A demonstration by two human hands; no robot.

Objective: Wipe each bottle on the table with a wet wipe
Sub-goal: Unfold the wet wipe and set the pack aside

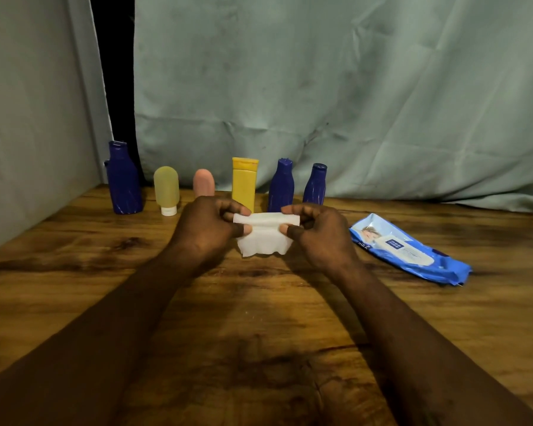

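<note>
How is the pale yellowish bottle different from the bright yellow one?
The yellowish bottle is shorter and pale; the bright yellow bottle is taller and solid-coloured. The yellowish bottle stands on its white cap, round end up; the bright yellow bottle has a yellow cap on top. Both stand upright.

1. Wet wipe [263,238]: white, partly folded, pinched at its top corners between the left hand [206,226] and right hand [317,232]
2. Upright in a far row: large blue bottle [124,179], yellowish tube [166,187] on its white cap, pink tube [203,182], yellow bottle [244,182], medium blue bottle [281,187], small blue bottle [315,186]
</note>
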